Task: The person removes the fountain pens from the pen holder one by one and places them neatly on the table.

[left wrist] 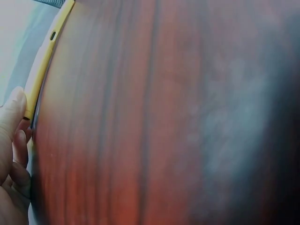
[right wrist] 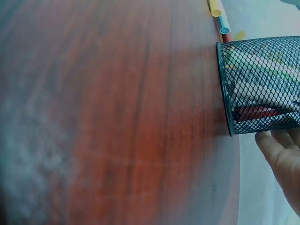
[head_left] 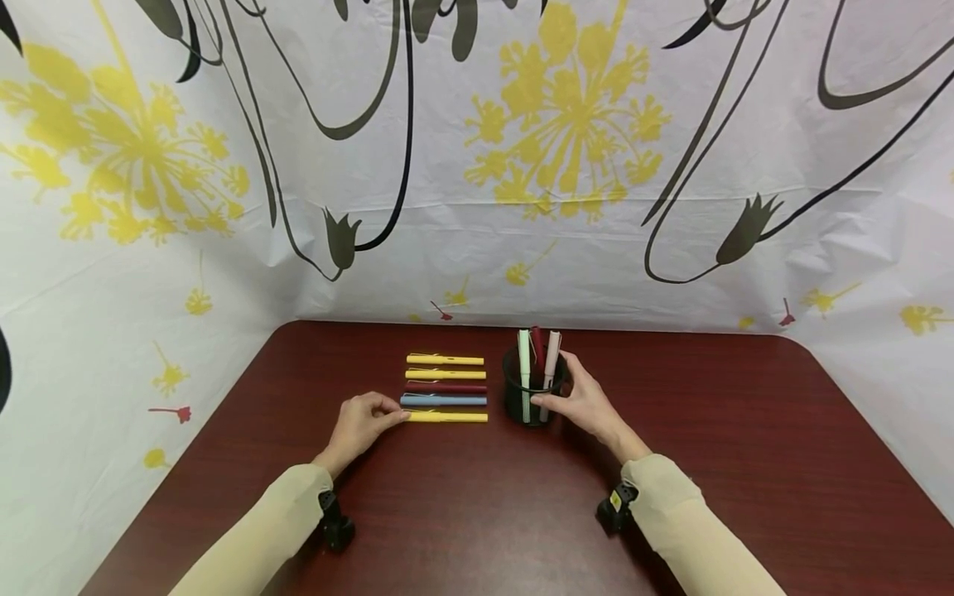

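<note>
Five pens lie side by side in a neat stack of rows at the table's middle. My left hand (head_left: pixel 361 426) pinches the left end of the nearest yellow pen (head_left: pixel 450 417), thumb at its tip, also seen in the left wrist view. Just beyond lie a blue pen (head_left: pixel 447 401), a dark red pen (head_left: pixel 447 387) and two more yellow pens. My right hand (head_left: pixel 585 401) grips a black mesh pen holder (right wrist: pixel 262 84) from its right side, thumb across the front. Upright in the holder stand a pale green pen (head_left: pixel 525 364), a pale pink pen (head_left: pixel 552 360) and a dark red one.
The dark red-brown table (head_left: pixel 477 513) has rounded back corners. Behind it and along the sides hangs a white cloth (head_left: pixel 447 182) printed with yellow flowers and dark stems. A small black camera (head_left: pixel 337 526) is strapped to the left wrist, another (head_left: pixel 615 509) to the right.
</note>
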The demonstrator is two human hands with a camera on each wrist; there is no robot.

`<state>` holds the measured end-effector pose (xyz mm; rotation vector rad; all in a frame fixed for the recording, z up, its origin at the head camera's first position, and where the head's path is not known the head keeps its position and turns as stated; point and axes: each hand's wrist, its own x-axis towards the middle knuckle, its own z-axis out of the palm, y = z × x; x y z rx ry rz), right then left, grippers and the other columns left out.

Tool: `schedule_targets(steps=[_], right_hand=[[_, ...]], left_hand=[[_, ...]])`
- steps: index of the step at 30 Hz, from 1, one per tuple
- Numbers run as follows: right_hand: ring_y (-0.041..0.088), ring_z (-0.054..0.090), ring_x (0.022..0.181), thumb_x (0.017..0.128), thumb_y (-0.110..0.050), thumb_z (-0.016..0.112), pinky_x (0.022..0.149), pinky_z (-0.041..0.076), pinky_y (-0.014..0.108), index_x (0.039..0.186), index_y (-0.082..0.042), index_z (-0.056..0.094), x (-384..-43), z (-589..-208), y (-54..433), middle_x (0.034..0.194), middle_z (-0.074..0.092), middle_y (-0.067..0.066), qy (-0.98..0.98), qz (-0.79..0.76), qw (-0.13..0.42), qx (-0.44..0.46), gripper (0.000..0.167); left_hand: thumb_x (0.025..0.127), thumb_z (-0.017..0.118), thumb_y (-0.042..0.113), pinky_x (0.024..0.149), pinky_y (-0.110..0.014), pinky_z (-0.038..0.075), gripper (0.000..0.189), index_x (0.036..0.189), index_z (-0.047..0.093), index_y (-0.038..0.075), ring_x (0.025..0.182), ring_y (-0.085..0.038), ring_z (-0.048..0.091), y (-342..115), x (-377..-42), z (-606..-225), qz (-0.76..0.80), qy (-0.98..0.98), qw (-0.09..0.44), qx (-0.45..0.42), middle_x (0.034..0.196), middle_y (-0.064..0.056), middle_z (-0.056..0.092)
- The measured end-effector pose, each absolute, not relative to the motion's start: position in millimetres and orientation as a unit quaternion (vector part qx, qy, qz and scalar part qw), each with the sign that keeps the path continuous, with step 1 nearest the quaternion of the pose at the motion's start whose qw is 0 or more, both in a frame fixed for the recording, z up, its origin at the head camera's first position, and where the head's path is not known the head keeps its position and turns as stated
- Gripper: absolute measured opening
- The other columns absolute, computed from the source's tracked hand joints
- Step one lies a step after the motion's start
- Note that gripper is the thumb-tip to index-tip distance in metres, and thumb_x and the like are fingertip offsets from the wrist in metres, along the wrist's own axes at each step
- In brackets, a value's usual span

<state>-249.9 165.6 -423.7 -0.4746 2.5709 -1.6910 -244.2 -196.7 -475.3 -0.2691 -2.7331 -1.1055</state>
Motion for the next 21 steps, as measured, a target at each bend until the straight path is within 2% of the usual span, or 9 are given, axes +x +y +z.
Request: schedule_targets(steps=[5, 12, 21], right_hand=[[0.031, 0.051, 0.116, 0.079, -0.016, 0.077, 0.086, 0.047, 0.037, 0.144, -0.008, 0.029, -261.9, -441.9, 171.0, 0.132, 0.047, 0.017, 0.826, -0.543, 0.012, -0.147, 0.081], [0.03, 0.051, 0.116, 0.078, -0.02, 0.078, 0.087, 0.047, 0.039, 0.144, -0.009, 0.029, -263.5, -443.1, 172.9, 0.131, 0.048, 0.016, 0.829, -0.539, 0.008, -0.15, 0.082], [0.041, 0.04, 0.127, 0.082, -0.011, 0.073, 0.094, 0.042, 0.054, 0.144, 0.0, 0.025, -246.0, -417.7, 166.0, 0.14, 0.038, 0.025, 0.833, -0.533, 0.019, -0.15, 0.08]], left_hand=[[0.077, 0.077, 0.032, 0.058, -0.022, 0.047, 0.013, 0.079, 0.072, 0.019, 0.064, -0.006, 0.055, -198.5, -245.5, -476.3, -0.366, -0.919, 0.098, -0.108, 0.082, 0.004, 0.066], [0.077, 0.076, 0.033, 0.058, -0.022, 0.046, 0.013, 0.079, 0.072, 0.02, 0.064, -0.006, 0.054, -198.6, -245.8, -476.1, -0.366, -0.918, 0.098, -0.118, 0.083, 0.005, 0.065], [0.077, 0.077, 0.032, 0.058, -0.022, 0.046, 0.014, 0.08, 0.071, 0.02, 0.064, -0.006, 0.053, -199.3, -245.3, -477.9, -0.366, -0.919, 0.096, -0.112, 0.082, 0.005, 0.064]])
